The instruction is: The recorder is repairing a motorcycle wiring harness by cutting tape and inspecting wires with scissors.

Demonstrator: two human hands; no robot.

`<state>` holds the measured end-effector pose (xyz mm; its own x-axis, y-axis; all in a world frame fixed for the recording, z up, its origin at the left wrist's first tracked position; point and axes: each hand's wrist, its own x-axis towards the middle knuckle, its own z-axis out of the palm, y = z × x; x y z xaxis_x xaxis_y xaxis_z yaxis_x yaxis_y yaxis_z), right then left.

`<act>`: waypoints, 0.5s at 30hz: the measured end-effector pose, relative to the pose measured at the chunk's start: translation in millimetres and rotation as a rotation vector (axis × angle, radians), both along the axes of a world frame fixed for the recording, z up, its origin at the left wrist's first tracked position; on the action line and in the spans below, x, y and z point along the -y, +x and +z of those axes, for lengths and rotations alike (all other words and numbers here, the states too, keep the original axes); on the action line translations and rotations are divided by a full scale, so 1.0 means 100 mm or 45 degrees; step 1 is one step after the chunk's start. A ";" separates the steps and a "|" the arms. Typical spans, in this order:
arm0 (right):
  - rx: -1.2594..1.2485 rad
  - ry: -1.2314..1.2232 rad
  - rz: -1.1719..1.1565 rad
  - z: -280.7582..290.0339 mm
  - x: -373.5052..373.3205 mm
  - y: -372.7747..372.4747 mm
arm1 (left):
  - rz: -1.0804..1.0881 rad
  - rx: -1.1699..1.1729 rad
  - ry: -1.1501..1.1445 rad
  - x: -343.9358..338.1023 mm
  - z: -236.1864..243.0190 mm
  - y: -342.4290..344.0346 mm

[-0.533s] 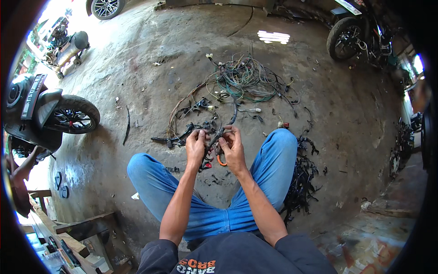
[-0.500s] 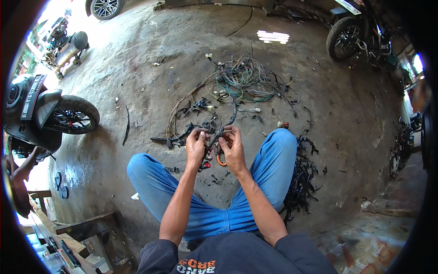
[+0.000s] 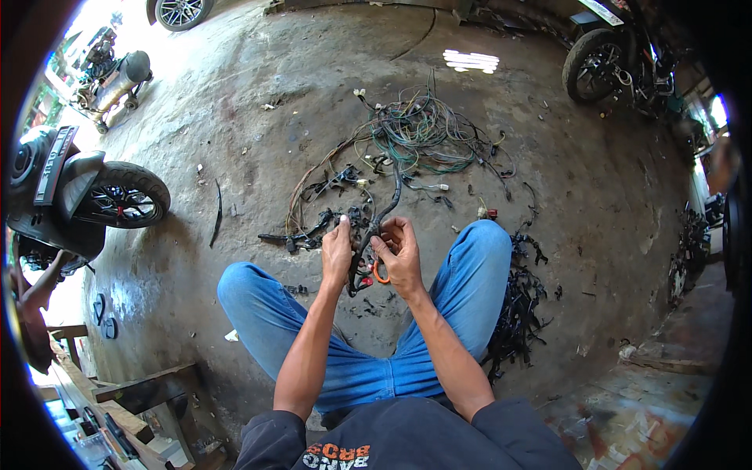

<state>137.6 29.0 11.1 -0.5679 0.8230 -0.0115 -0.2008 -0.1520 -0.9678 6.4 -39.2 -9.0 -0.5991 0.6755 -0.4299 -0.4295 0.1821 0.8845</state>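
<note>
A wiring harness [image 3: 388, 205] wrapped in black tape runs from a tangle of loose wires [image 3: 423, 133] toward me, passing between my hands. My right hand [image 3: 401, 257] pinches the harness between thumb and fingers. Just left of it, my left hand [image 3: 337, 254] is closed with its thumb up; whatever it holds is too dark and small to make out. An orange loop [image 3: 381, 272] shows under my right hand, with a small red piece [image 3: 366, 282] near it. Black connectors and tape-wrapped branches [image 3: 313, 227] lie beyond my left hand.
Black scraps [image 3: 517, 313] are heaped beside my right knee. A black strip [image 3: 217, 213] lies on the concrete at left. Motorcycle wheels stand at left [image 3: 129, 196] and far right [image 3: 595, 66]. A wooden bench [image 3: 117, 407] is at lower left; another person's arm [image 3: 47, 278] shows at the left edge.
My left hand's fingers have drawn back from the harness and the thumb now points up. The harness has shifted slightly left above my right hand, which keeps its pinch.
</note>
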 end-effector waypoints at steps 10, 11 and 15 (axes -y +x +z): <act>0.042 0.063 -0.051 -0.01 -0.01 0.01 | 0.061 -0.424 0.237 -0.05 0.08 0.06; 0.042 0.064 -0.054 -0.01 -0.02 0.01 | 0.033 -0.451 0.117 -0.04 0.11 0.03; 0.102 0.119 -0.068 -0.03 -0.01 0.01 | 0.074 -0.592 0.020 -0.03 0.32 0.00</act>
